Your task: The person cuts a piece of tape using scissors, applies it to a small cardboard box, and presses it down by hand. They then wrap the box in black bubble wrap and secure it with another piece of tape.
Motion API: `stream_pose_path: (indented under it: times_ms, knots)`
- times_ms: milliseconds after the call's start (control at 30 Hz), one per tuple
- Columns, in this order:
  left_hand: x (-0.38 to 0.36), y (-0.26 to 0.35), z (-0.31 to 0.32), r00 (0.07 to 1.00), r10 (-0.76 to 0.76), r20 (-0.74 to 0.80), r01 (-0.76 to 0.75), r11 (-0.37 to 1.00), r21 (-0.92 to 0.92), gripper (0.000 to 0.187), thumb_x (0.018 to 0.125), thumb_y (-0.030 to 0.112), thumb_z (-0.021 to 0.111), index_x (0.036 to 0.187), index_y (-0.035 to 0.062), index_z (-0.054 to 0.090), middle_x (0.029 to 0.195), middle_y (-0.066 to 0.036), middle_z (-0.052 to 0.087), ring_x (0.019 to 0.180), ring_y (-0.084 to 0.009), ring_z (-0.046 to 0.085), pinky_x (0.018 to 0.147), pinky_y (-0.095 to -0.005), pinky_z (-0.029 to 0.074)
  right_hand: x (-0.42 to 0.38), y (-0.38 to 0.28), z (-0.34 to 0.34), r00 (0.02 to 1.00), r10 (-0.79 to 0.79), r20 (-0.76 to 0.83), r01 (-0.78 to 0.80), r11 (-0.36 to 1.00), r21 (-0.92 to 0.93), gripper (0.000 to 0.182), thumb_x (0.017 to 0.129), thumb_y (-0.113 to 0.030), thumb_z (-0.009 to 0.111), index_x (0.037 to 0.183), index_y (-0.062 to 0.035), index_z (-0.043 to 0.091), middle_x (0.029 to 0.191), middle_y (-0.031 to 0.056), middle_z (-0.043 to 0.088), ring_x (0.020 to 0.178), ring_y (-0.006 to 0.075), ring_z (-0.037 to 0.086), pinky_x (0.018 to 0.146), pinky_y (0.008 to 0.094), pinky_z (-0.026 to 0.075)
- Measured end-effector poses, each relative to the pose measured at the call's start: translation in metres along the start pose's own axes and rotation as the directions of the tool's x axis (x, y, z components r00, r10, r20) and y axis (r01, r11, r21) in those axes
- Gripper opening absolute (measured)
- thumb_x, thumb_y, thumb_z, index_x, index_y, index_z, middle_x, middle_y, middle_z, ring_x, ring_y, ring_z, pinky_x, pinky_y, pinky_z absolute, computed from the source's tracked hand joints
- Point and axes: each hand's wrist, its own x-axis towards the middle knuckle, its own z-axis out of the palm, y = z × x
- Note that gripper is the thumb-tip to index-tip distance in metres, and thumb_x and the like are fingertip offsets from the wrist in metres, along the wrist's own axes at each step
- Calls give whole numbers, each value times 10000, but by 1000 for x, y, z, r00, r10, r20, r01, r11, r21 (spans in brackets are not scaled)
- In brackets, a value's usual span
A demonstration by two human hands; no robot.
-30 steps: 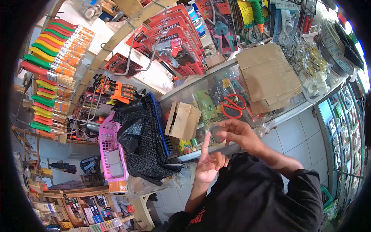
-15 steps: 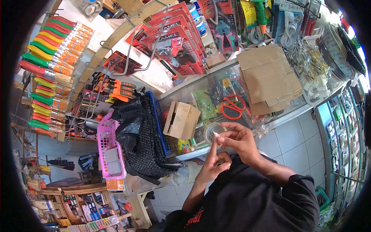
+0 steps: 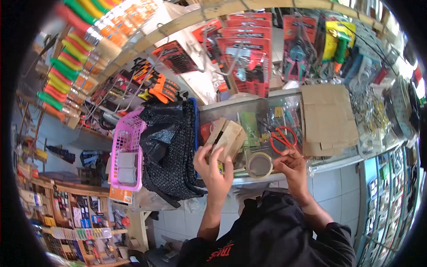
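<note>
My left hand [image 3: 214,171] is open, its fingers spread at the near end of a small brown cardboard box [image 3: 232,139]. The box lies tilted on the glass counter [image 3: 253,106]. Right of it sits a roll of tape [image 3: 259,165] near the counter's front edge. My right hand [image 3: 294,172] is at the roll's right rim, with thumb and fingers bent together in a pinch; I cannot tell what is between them. Just beyond that hand lie scissors with red handles [image 3: 283,139].
A flattened piece of cardboard [image 3: 329,120] covers the counter's right part. To the left stand a pink plastic basket [image 3: 138,167] and a black textured bag [image 3: 171,151]. Packaged tools [image 3: 249,58] and paintbrushes [image 3: 66,82] hang overhead. A shelf case [image 3: 384,191] stands at right.
My hands, which met over the tape roll around a small white bit, have parted. The left went to the box and spread; the right stayed by the roll. The head view has shifted.
</note>
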Motion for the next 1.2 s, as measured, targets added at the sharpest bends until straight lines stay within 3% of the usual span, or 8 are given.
stream_pose_path:
  times_ms: [67, 167, 333, 567, 767, 900, 1033, 1200]
  knots:
    - [3, -10, 0, 995, -93, -18, 95, 976, 195, 470, 938, 265, 768, 1324, 33, 633, 1540, -255, 407, 1447, -488, 330, 1168, -619, 284, 5, 2, -3, 1000, -2, -10, 2, 999, -33, 332, 952, -2, 767, 1217, -43, 572, 985, 74, 757, 845, 120, 704, 769, 267, 558]
    - [-7, -24, 13, 977, -210, 39, 198, 959, 204, 524, 940, 360, 765, 1347, 60, 629, 1540, -278, 397, 1455, -538, 287, 1165, -674, 243, 9, 2, 1, 1000, 0, -12, -1, 997, -72, 313, 958, -20, 765, 1213, -41, 583, 976, 72, 747, 840, 127, 702, 780, 274, 557]
    - [-14, -31, 20, 982, -188, -11, 186, 977, -102, 293, 925, 109, 771, 1192, 94, 652, 1572, -242, 425, 1454, -497, 377, 1198, -584, 292, 16, 16, 2, 1000, 21, 12, -19, 986, -169, 279, 970, -9, 741, 1197, -37, 582, 978, 70, 738, 850, 133, 697, 806, 299, 573]
    - [-31, -45, 16, 998, -63, 19, 65, 989, -135, 393, 715, -110, 755, 1019, 128, 677, 1589, -167, 468, 1523, -480, 375, 1213, -588, 318, 24, 25, 10, 1000, 29, 10, -25, 969, -247, 257, 975, -9, 737, 1182, -23, 586, 981, 84, 743, 854, 131, 703, 790, 298, 584]
    - [-20, -67, 2, 989, -126, 79, 144, 945, -294, 111, 939, 46, 727, 1042, 34, 689, 1561, -193, 510, 1493, -459, 441, 1175, -560, 373, 26, 23, 16, 1000, -10, -6, 8, 971, -239, 235, 978, -15, 736, 1170, -13, 600, 996, 86, 746, 856, 125, 703, 795, 287, 579]
    - [-5, -63, 9, 959, -282, 27, 270, 881, -388, 313, 1009, 166, 706, 1263, 5, 618, 1478, -231, 542, 1408, -422, 515, 1159, -540, 393, 25, 19, 21, 1000, -12, -12, 9, 972, -233, 227, 979, -14, 735, 1166, -18, 607, 995, 83, 742, 858, 124, 700, 800, 285, 577]
    - [3, -47, 7, 990, -137, 13, 137, 991, 1, 487, 975, 42, 663, 1449, 25, 551, 1501, -238, 497, 1435, -445, 460, 1170, -581, 355, 23, 19, 18, 999, -36, 4, 36, 972, -232, 217, 983, -17, 736, 1160, -21, 612, 995, 78, 736, 863, 127, 698, 807, 291, 578]
    - [22, -8, 11, 971, -47, 236, -2, 980, 201, 581, 979, 218, 655, 1495, -15, 527, 1559, -260, 455, 1490, -483, 383, 1200, -738, 207, 17, 21, 9, 999, -34, 14, 36, 977, -209, 216, 983, -18, 743, 1156, -20, 614, 1003, 76, 735, 880, 136, 704, 822, 298, 584]
